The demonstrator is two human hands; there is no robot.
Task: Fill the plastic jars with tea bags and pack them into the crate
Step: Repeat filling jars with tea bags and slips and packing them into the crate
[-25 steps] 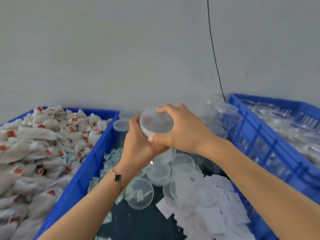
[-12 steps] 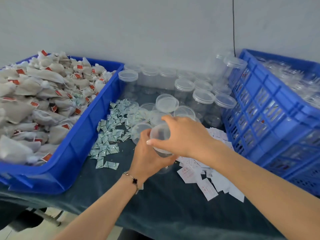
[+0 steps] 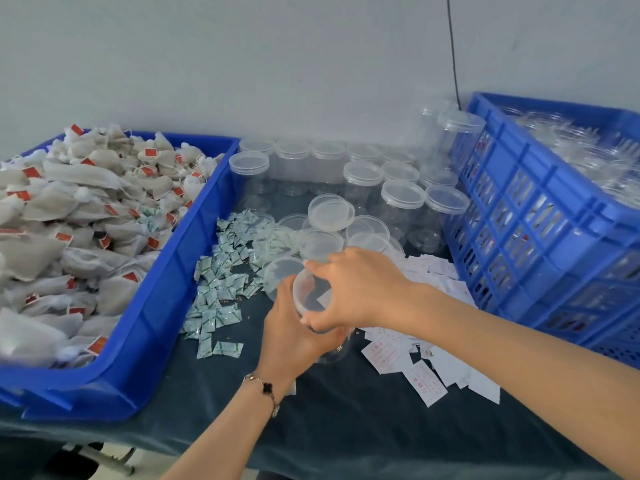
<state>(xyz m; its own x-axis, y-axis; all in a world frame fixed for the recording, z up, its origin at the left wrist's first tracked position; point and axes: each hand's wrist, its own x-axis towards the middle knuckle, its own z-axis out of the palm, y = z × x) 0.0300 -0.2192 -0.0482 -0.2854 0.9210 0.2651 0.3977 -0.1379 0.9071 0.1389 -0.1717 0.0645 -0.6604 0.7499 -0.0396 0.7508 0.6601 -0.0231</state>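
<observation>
We see the left hand [image 3: 291, 336] wrapped around a clear jar [image 3: 313, 299] at the centre of the dark table [image 3: 346, 420], while the right hand [image 3: 353, 289] clamps its fingers over the jar's rim from three o'clock. At nine o'clock a blue tray [image 3: 145, 327] is heaped with tea bags [image 3: 69, 220]. At two o'clock stands the blue crate [image 3: 540, 237], with lidded jars [image 3: 401, 195] at twelve.

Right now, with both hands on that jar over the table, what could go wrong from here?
1. The clear jar is held between the left hand and right hand above the table; a slip could drop it onto the paper slips.
2. Loose lids lie just behind the hands; an elbow or wrist could scatter them.
3. Small sachets lie loose close by; strays could get swept along.
</observation>
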